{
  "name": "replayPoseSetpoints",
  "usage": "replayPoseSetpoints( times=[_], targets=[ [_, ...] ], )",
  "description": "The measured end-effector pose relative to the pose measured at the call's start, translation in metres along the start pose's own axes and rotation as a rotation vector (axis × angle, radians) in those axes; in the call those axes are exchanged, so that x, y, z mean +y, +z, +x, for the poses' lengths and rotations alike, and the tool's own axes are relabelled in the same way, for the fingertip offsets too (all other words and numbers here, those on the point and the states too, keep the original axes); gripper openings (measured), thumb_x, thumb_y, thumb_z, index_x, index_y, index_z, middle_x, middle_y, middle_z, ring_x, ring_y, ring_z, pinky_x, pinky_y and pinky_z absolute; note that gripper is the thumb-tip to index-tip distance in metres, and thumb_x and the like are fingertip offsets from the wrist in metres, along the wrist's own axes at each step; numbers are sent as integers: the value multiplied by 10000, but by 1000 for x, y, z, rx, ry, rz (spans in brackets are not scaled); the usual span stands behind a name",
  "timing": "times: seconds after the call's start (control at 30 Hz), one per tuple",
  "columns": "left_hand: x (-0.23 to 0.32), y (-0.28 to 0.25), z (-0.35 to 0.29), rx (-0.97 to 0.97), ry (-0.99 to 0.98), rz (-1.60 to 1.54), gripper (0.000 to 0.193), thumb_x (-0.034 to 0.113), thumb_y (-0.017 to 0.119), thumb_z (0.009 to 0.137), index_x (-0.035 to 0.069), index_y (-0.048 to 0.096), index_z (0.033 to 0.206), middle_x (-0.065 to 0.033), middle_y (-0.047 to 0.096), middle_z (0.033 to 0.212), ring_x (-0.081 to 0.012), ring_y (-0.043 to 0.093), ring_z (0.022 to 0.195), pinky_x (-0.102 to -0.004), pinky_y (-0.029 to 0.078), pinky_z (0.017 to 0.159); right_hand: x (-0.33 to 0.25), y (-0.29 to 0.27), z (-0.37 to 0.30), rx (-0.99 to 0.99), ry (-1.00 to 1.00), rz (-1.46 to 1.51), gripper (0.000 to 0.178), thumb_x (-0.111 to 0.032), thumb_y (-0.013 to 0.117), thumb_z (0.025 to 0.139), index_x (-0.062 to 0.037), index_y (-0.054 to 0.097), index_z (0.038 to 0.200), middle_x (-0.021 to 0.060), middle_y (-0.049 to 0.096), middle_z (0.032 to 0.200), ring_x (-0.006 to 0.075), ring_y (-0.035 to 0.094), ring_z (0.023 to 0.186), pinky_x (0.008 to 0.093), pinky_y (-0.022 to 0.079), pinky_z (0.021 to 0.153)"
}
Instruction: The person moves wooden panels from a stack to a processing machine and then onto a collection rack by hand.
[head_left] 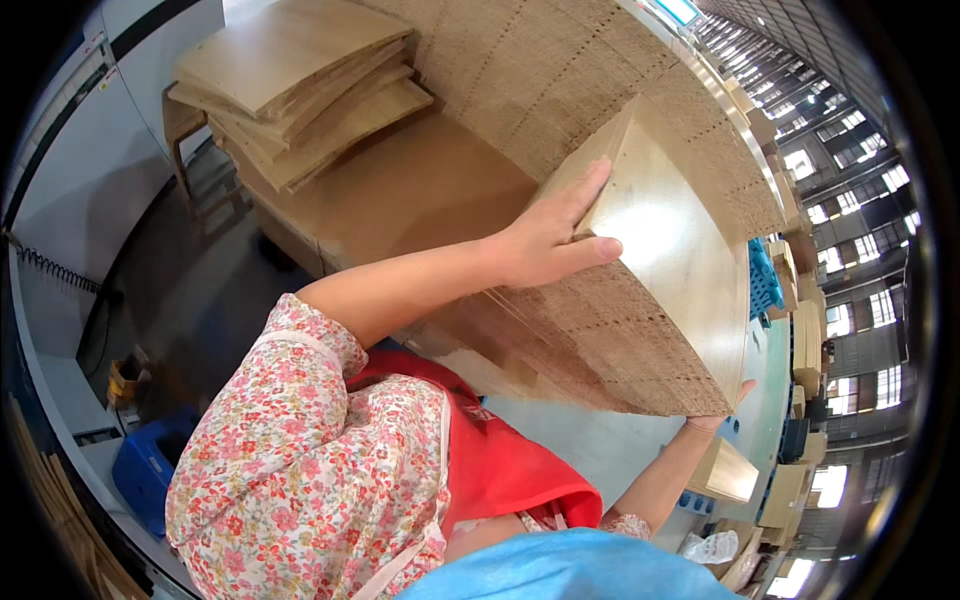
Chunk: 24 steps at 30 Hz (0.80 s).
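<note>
Here, left hand [555, 243], grip spread, and right hand [715, 417], grip unclear, are bracing opposite ends of the tilted board stack [670, 290], ideally pressing evenly.

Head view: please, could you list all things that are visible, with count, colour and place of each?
Handled board stack: one, light wood, centre right; board number unclear
Speckled stack: one, tan, top centre
Loose boards: several, light wood, upper left
Cabinet: one, white, upper left
Coiled cord: one, black, left
Small container: one, yellow, left
Box: one, blue, lower left
Basket: one, blue, right
Wood piece: one, light, lower right
Bag: one, clear, lower right
Windows: many, bright, far right
Apron: one, red, lower centre
Left hand: one, bare, on the stack's near corner
Right hand: one, bare, at its lower corner
</note>
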<state>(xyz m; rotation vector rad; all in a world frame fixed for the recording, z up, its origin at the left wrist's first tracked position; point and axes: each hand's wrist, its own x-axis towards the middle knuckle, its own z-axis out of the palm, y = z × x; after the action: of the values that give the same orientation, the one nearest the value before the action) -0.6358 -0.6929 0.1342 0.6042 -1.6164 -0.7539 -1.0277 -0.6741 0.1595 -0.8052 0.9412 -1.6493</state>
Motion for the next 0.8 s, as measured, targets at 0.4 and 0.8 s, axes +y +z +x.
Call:
replayPoseSetpoints(
  times=[0.4,0.8],
  targets=[
    [-28,-91,-160,188,-225,189,543,303,449,964,-10,334,1393,-193,393,1411,-309,387,1304,-359,314,1061,100,-102,-63,807,-345,-665,510,-453,364,958,-74,420,1294,114,481,1270,285,482,1139,422,413,945],
    [-12,-229,-355,385,-1102,406,351,204,569,894,-35,580,1151,-210,631,1101,-306,619,1023,-341,473,888,375,50,-199,-1219,616,-1655,290,-315,498,918,-46,602,949,98,611,875,192,570,818,340,460,758]
  ],
)
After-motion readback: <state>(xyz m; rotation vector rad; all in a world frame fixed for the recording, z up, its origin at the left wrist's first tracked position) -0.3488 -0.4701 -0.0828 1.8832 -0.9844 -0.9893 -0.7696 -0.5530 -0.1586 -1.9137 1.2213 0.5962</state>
